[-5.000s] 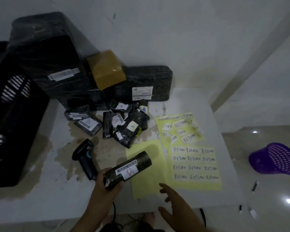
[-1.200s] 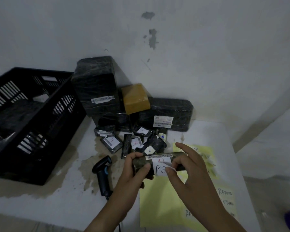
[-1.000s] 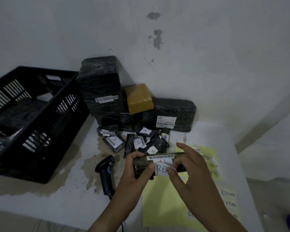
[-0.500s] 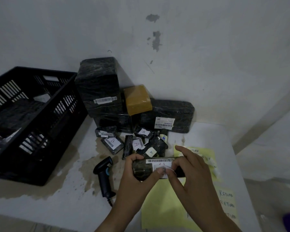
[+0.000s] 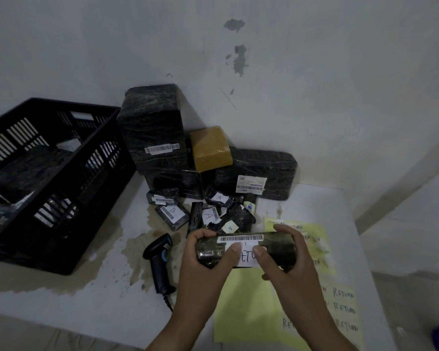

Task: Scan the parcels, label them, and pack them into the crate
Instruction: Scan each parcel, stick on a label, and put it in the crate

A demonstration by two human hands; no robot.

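A dark cylindrical parcel [image 5: 276, 245] with a barcode strip is held level above the table by both hands. My left hand [image 5: 208, 259] grips its left end, thumb pressed on a white handwritten RETURN label [image 5: 247, 257] on the parcel's front. My right hand [image 5: 287, 259] grips the right end, its thumb on the label's right side. A black slatted crate [image 5: 61, 198] stands at the left with dark parcels inside. The black handheld scanner [image 5: 160, 262] lies on the table left of my hands.
Large black wrapped parcels [image 5: 152, 130] and a tan one [image 5: 209, 148] stack against the wall. Several small black parcels [image 5: 173, 214] marked A or B lie in front. Yellow label sheets [image 5: 345, 307] lie at the right on the stained white table [image 5: 61, 300].
Five seconds ago the left hand alone held the parcel. Since then the right hand stuck a RETURN label on it, and both thumbs now press the label flat.
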